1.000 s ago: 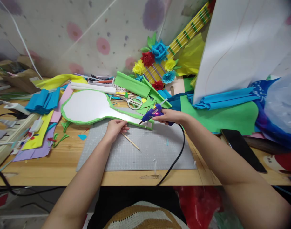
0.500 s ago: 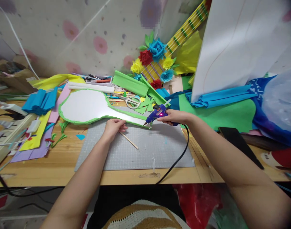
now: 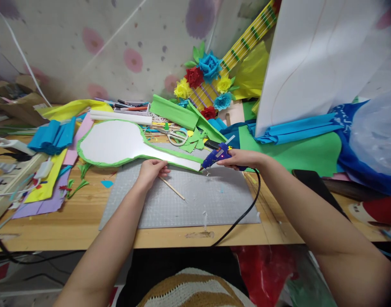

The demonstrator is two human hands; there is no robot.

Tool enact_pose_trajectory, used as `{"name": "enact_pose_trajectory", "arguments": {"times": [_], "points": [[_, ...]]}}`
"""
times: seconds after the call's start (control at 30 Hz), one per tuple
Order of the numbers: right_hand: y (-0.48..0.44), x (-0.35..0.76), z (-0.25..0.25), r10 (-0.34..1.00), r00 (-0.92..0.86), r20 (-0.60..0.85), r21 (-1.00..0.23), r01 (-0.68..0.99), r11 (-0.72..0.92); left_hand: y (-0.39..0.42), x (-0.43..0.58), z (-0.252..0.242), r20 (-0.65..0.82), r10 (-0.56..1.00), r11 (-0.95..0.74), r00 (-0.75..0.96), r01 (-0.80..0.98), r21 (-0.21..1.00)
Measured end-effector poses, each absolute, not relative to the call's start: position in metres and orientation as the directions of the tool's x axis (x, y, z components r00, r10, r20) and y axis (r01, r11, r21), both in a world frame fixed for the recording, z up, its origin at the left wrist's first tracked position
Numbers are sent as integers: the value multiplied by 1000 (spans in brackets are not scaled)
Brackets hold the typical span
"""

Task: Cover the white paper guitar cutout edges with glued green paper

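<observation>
A white guitar-shaped board (image 3: 114, 140) with a green crepe-paper edge lies flat, its narrow neck pointing right. My left hand (image 3: 153, 170) is closed at the near edge of the neck, thumb and fingers pinching the rim. From under its curled fingers a thin wooden stick (image 3: 173, 189) slants down over the grey cutting mat (image 3: 182, 213); whether the fingers grip the stick I cannot tell. In my right hand (image 3: 237, 158) is a blue hot glue gun (image 3: 215, 156) with a lit red light, its nozzle at the neck's right end.
Scissors (image 3: 178, 137), green paper scraps and thin sticks lie behind the neck. A yellow paper guitar with flowers (image 3: 208, 91) leans at the back, beside a large white board (image 3: 294, 64). The gun's black cable (image 3: 246, 217) crosses the mat. Blue crepe paper (image 3: 53, 135) sits left.
My right hand has shifted the glue gun slightly right, so its nozzle is now at the end of the neck. My left hand stays at the near edge.
</observation>
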State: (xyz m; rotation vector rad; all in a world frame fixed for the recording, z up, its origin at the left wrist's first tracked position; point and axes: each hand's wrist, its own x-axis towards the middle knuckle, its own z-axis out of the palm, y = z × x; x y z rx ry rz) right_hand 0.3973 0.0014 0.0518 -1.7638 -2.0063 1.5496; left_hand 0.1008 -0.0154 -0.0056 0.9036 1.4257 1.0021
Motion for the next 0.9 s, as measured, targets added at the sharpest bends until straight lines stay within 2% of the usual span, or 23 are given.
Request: {"name": "enact_pose_trajectory", "arguments": {"times": [0.13, 0.2, 0.27, 0.33, 0.43, 0.53, 0.63, 0.7, 0.73, 0.8, 0.83, 0.9], "points": [[-4, 407, 58, 775, -317, -547, -669, 722, -177, -16, 101, -5, -354, 930, 353, -96, -31, 935], [-6, 416, 56, 813, -294, -503, -701, 689, -184, -16, 101, -4, -362, 927, 359, -98, -48, 932], [-8, 423, 48, 896, -209, -392, -750, 636, -180, -16, 102, -3, -363, 927, 359, -95, -60, 931], [-10, 426, 35, 972, -33, -232, -775, 611, -164, -17, 102, -3, -360, 929, 356, -86, -67, 932], [-12, 417, 9, 982, 181, -51, -743, 650, -158, -17, 102, -3, -357, 932, 352, -65, -73, 933], [-11, 402, -16, 970, 232, 69, -707, 697, -117, -19, 98, -3, -335, 941, 333, -46, -50, 942], [-8, 396, -32, 965, 223, 138, -655, 752, -80, -21, 84, 0, -239, 969, 244, -67, 78, 967], [-9, 397, -37, 951, 207, 228, -633, 774, -17, -21, 69, 7, -81, 989, 113, -121, 287, 951], [-12, 399, -38, 935, 205, 290, -630, 777, 25, -20, 60, 11, 53, 990, 10, -132, 437, 899], [-21, 402, -38, 862, 244, 444, -615, 783, 95, -16, 42, 21, 292, 956, -182, -39, 701, 690], [-28, 403, -37, 805, 271, 527, -591, 798, 118, -11, 34, 25, 353, 934, -262, 53, 772, 578], [-42, 399, -35, 706, 250, 663, -503, 847, 173, 1, 22, 32, 367, 899, -380, 239, 843, 380]]}}
